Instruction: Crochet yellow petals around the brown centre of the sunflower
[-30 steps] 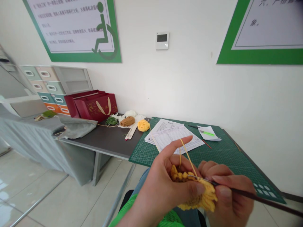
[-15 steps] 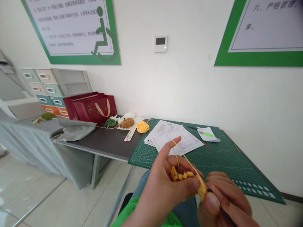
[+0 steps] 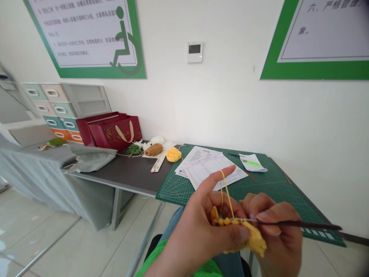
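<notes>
Between the thumb and fingers of my left hand [image 3: 198, 223] is a yellow crochet piece [image 3: 255, 236], its bumpy upper edge showing. Yellow yarn [image 3: 227, 190] loops over my raised left index finger and runs down to that edge. My right hand [image 3: 276, 227] pinches a crochet hook [image 3: 302, 224] with a dark handle, which points right. The hook's thin metal shaft lies along the top of the piece; its tip is among the stitches. A yellow yarn ball [image 3: 173, 154] sits on the table beyond my hands.
Printed sheets [image 3: 211, 169] lie on a green cutting mat [image 3: 276, 184], near a green pen [image 3: 251, 163]. Farther left are brown yarn [image 3: 153, 150], green yarn [image 3: 134, 149], a red gift bag [image 3: 112, 130], a grey cloth [image 3: 93, 158] and a drawer unit [image 3: 65, 109].
My right hand has turned and risen, so the hook now lies nearly level instead of slanting down. The crochet piece shows more of its right end. My left index finger has tipped rightward.
</notes>
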`<state>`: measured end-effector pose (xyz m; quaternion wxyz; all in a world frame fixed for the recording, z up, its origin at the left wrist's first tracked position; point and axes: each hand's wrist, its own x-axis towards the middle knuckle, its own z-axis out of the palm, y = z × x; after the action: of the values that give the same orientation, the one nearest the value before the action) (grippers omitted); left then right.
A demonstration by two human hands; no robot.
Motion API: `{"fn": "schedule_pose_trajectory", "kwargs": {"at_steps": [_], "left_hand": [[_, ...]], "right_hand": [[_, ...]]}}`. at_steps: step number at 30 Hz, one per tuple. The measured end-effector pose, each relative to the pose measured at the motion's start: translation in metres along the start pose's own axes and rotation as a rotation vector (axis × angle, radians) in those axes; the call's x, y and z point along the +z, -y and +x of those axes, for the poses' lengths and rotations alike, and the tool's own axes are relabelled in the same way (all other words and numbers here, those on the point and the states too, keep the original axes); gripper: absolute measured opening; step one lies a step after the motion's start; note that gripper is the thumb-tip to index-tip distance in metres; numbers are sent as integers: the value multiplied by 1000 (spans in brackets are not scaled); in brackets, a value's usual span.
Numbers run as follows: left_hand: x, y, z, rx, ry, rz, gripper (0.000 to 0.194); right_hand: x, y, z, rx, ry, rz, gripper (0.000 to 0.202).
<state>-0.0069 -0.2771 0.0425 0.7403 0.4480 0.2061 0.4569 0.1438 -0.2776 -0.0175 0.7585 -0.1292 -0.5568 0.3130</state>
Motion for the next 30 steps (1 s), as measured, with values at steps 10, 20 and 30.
{"fn": "schedule_pose_trajectory", "kwargs": {"at_steps": [10,20,30], "left_hand": [[-1,1,1,17,47,-67,104],[-6,-6,-3,-56,128,116,107],[0,-17,-6,-21,110,435,73]], "right_hand": [[24,-5,-2,-22,-238,90,9],[2,6,4,153,-22,145,17],[4,12,12,503,-86,243,23]]}}
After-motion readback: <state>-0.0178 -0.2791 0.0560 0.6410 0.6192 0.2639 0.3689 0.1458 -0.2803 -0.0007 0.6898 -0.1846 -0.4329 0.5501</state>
